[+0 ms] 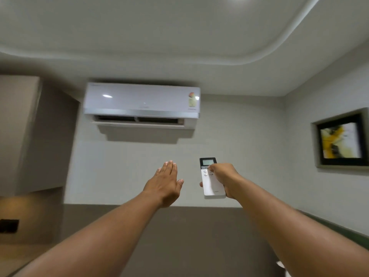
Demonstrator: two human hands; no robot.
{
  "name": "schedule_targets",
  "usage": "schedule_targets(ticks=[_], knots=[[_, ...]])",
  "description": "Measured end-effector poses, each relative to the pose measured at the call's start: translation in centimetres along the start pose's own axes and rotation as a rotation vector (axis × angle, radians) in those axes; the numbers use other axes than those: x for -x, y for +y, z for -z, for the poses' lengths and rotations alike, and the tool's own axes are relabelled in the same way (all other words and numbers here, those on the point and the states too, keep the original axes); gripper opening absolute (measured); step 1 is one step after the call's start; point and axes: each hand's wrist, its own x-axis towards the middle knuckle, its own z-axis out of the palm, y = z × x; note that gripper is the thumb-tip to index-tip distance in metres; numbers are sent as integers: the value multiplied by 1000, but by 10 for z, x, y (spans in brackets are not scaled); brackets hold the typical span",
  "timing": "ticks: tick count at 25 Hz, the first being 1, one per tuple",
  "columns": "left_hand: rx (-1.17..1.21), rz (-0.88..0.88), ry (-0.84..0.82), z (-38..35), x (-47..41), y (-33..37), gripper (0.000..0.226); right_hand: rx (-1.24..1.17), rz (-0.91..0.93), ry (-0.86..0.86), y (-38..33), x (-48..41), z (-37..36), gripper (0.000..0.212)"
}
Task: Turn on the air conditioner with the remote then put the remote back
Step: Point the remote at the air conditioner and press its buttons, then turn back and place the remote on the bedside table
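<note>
- The wall (229, 148) is pale, and high on it is mounted the white air conditioner (141, 100), its lower flap swung open and a coloured sticker at its right end.
- A framed picture (340, 139) with yellow and black marks hangs on the side wall to the right.
- The left hand (164, 185) is raised empty, palm flat, fingers straight and together.
- The right hand (224, 179) grips the remote (210, 181), thumb on the buttons below the screen.
- The remote stands upright, below the unit's right end.
</note>
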Motion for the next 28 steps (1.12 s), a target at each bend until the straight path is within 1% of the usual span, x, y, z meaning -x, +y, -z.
schedule_targets(ticks=[3, 5, 7, 11, 14, 17, 19, 24, 25, 28], knots=[[119, -130, -29, -39, -22, 87, 67, 44, -23, 182, 13, 8, 89, 8], [201, -212, -31, -58, -36, 147, 67, 111, -57, 324, 22, 19, 150, 14], [300, -333, -51, -76, -46, 229, 68, 170, -83, 500, 25, 46, 226, 19], [493, -568, -77, -91, -40, 386, 69, 182, -113, 792, 20, 129, 345, 8], [640, -742, -114, -87, -18, 489, 69, 215, -122, 985, 14, 207, 405, 10], [763, -920, -137, -69, 21, 574, 69, 241, -140, 1208, 6, 282, 450, 10], [817, -1033, -136, -58, 51, 618, 70, 272, -145, 1338, 2, 326, 468, 11], [916, -1152, -147, -46, 91, 677, 69, 287, -166, 1496, 8, 387, 490, 7], [929, -1168, -156, -44, 96, 685, 69, 291, -178, 1512, 11, 395, 494, 13], [964, -1204, -194, -55, 123, 707, 70, 405, -249, 1546, 39, 414, 504, 48]])
